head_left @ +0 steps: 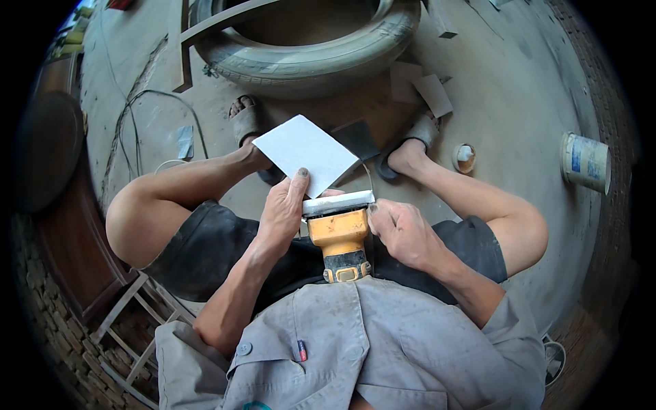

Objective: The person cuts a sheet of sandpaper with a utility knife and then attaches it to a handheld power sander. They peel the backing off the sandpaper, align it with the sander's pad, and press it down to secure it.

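Observation:
A yellow and black electric sander [339, 236] rests upright between my thighs, its flat pad facing away from me. White sheet material [336, 202] covers the pad's edge. My left hand [283, 210] is closed on a white rectangular sheet, probably sandpaper [301, 152], with the thumb on top and the fingers mostly hidden beneath. This sheet lies just beyond the pad; whether they are joined I cannot tell. My right hand [408, 232] is closed at the pad's right end, fingertips pressed to its edge. A thin curved line runs beside it.
Beyond my feet lies a large tire [314, 65], with a wooden frame [183, 48] leaning at its left. Loose sheets [433, 94] and a dark flat piece [356, 139] lie between my feet. A white bucket [585, 162] is at right, a cable [130, 113] at left.

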### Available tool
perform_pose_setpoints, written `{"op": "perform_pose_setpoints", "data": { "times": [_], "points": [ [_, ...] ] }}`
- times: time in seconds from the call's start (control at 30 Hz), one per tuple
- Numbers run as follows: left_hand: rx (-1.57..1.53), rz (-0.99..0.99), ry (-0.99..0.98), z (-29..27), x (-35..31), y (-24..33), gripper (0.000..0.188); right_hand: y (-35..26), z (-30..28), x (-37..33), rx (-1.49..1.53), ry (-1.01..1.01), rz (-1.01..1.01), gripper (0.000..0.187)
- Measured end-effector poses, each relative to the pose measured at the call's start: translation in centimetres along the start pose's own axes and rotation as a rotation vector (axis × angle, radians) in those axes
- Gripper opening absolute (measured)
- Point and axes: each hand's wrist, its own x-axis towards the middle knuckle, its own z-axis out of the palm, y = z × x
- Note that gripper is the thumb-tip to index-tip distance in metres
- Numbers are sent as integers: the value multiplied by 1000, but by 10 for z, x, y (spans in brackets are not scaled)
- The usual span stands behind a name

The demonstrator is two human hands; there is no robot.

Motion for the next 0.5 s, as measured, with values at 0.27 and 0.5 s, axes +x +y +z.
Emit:
{"op": "perform_pose_setpoints", "data": {
  "times": [0.27, 0.5],
  "points": [
    [-207, -114, 6, -1, 0, 7, 42, -25, 15, -25, 103, -4, 76, 34],
    [-360, -52, -93, 9, -8, 32, 47, -61, 31, -59, 107, 101, -24, 26]
  ]
}}
